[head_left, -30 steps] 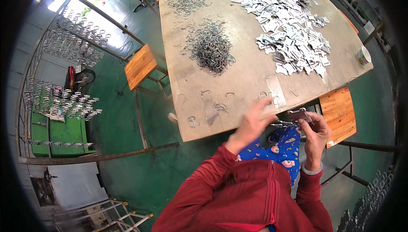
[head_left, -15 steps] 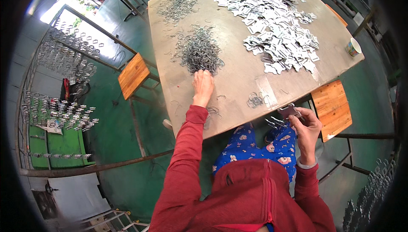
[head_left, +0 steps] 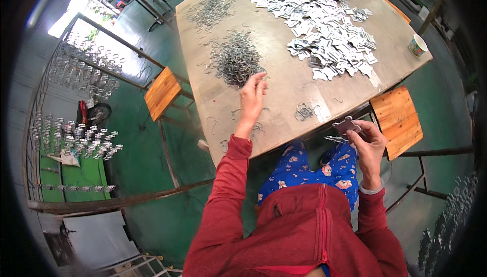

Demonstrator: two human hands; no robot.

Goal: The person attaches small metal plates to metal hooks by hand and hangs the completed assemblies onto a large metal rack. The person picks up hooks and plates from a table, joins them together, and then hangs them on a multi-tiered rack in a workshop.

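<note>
My right hand (head_left: pixel 370 148) pinches a flat, notched metal plate (head_left: pixel 345 125) between thumb and fingers, just off the table's near edge. Below that plate, a few thin shiny metal pieces (head_left: pixel 335 138) show over my lap; what holds them is hidden. My left hand (head_left: pixel 252 97) is over the table at the near side of a heap of bent wire hooks (head_left: pixel 237 59). Its fingers are drawn together, and whatever they hold is too small to make out. A large heap of similar metal plates (head_left: pixel 329 33) covers the far right of the tabletop.
The table (head_left: pixel 284 89) also bears a thinner spread of hooks (head_left: pixel 210 11), a small cluster of hooks (head_left: pixel 304 111) and a paper cup (head_left: pixel 417 46). Wooden stools stand left (head_left: pixel 163 93) and right (head_left: pixel 397 120). Racks of hanging metal parts (head_left: pixel 76 135) are at the left.
My left hand has come away from the hook heap, moving slightly right and nearer to me. My right hand still holds the plate in nearly the same place.
</note>
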